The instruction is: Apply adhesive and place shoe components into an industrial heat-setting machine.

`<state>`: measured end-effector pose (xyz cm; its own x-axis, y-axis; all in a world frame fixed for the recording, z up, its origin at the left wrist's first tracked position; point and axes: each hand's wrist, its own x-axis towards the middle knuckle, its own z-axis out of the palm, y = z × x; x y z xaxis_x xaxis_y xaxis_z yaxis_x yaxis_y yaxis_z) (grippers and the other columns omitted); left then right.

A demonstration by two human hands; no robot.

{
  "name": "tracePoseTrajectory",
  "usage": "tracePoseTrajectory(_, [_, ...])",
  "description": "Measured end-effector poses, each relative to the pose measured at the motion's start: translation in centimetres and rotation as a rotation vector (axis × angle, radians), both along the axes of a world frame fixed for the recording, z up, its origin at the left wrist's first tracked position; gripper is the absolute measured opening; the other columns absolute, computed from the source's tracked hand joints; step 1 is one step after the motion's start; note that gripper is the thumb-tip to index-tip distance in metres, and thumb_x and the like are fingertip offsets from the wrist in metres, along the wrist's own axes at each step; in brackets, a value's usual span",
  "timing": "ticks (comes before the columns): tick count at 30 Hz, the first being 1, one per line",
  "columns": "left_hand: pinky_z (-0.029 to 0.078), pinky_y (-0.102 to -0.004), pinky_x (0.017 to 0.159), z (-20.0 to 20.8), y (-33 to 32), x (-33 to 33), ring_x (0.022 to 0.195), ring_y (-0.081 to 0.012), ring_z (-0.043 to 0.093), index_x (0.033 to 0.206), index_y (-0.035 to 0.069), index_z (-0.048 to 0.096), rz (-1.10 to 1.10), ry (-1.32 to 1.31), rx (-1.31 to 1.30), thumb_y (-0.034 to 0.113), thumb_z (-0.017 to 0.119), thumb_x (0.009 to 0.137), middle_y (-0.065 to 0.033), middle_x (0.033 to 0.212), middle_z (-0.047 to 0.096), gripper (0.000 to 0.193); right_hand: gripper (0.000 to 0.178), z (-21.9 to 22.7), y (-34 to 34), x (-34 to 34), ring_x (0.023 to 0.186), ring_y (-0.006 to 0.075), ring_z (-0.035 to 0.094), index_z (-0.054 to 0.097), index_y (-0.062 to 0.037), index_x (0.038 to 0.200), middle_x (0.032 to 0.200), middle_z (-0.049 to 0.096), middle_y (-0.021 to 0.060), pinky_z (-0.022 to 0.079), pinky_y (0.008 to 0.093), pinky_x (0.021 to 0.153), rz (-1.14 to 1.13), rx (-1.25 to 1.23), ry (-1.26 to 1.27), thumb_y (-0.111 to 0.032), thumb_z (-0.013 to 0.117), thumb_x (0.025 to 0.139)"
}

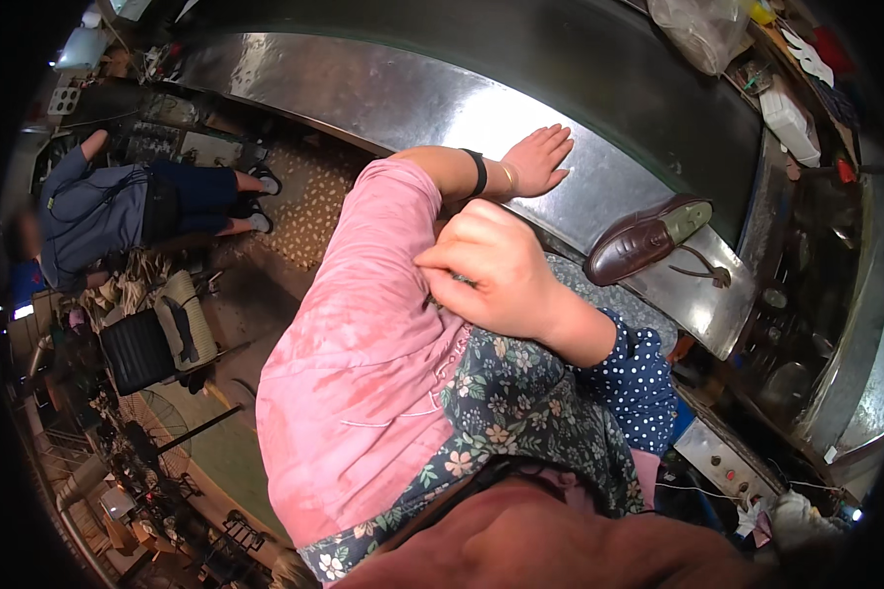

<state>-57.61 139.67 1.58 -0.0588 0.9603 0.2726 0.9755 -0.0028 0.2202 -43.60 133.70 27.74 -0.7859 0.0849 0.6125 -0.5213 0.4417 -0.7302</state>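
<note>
My left hand (537, 162) lies flat with its fingers stretched out on the shiny metal edge (363, 86) of a long workbench. A dark band circles that wrist, with a thin bracelet beside it. My right hand (496, 270) reaches across my body, its thumb and fingers closed at the pink sleeve (363, 240) of my left arm, near the elbow. The cloth is creased there. To the right of both hands, a brown leather shoe (627, 245) rests on the metal edge, its greenish insole showing and a dark lace trailing beside it.
A dark belt-like surface (599, 93) runs behind the metal edge. A clear plastic bag (699, 31) and a white container (791, 126) sit at far right. Left, another person (108, 211) in dark clothes is near a chair (136, 351). A control panel (727, 456) is low at right.
</note>
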Motion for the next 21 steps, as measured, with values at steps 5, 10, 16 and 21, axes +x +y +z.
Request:
tracePoseTrajectory(5, [0.023, -0.0449, 0.116, -0.3, 0.0, 0.0, 0.140, -0.0361, 0.028, 0.138, -0.002, 0.040, 0.005, -0.018, -0.020, 0.036, 0.046, 0.095, -0.0224, 0.149, 0.033, 0.058, 0.015, 0.0, 1.0, 0.2, 0.069, 0.0232, 0.057, 0.069, -0.0041, 0.082, 0.073, 0.060, 0.0059, 0.046, 0.0334, 0.063, -0.089, -0.036, -0.068, -0.001, 0.071, 0.068])
tracePoseTrajectory(10, [0.022, -0.0447, 0.116, -0.3, 0.1, -0.1, 0.140, -0.0362, 0.027, 0.138, -0.002, 0.040, 0.009, -0.012, -0.017, 0.036, 0.046, 0.094, -0.0226, 0.149, 0.033, 0.058, 0.013, -1.1, 0.1, -0.6, 0.070, 0.0236, 0.058, 0.068, -0.0038, 0.081, 0.074, 0.061, 0.0063, 0.046, 0.0333, 0.064, -0.087, 0.007, -0.068, -0.003, 0.071, 0.069])
tracePoseTrajectory(16, [0.023, -0.0446, 0.116, -0.4, 0.2, 0.0, 0.140, -0.0364, 0.029, 0.137, -0.002, 0.041, 0.005, -0.018, -0.014, 0.036, 0.047, 0.094, -0.0227, 0.148, 0.034, 0.058, 0.016, -1.3, 0.7, -0.8, 0.072, 0.0237, 0.057, 0.069, -0.0036, 0.084, 0.075, 0.062, 0.0062, 0.046, 0.0334, 0.065, -0.111, -0.016, -0.084, -0.006, 0.073, 0.069])
tracePoseTrajectory(21, [0.023, -0.0444, 0.116, -0.4, 0.1, -0.1, 0.139, -0.0365, 0.029, 0.137, -0.003, 0.041, 0.004, -0.009, 0.003, 0.036, 0.047, 0.094, -0.0231, 0.148, 0.034, 0.058, 0.015, -1.3, -0.5, -1.1, 0.070, 0.0239, 0.056, 0.068, -0.0044, 0.081, 0.074, 0.060, 0.0060, 0.046, 0.0339, 0.064, -0.028, -0.013, -0.054, -0.006, 0.073, 0.068])
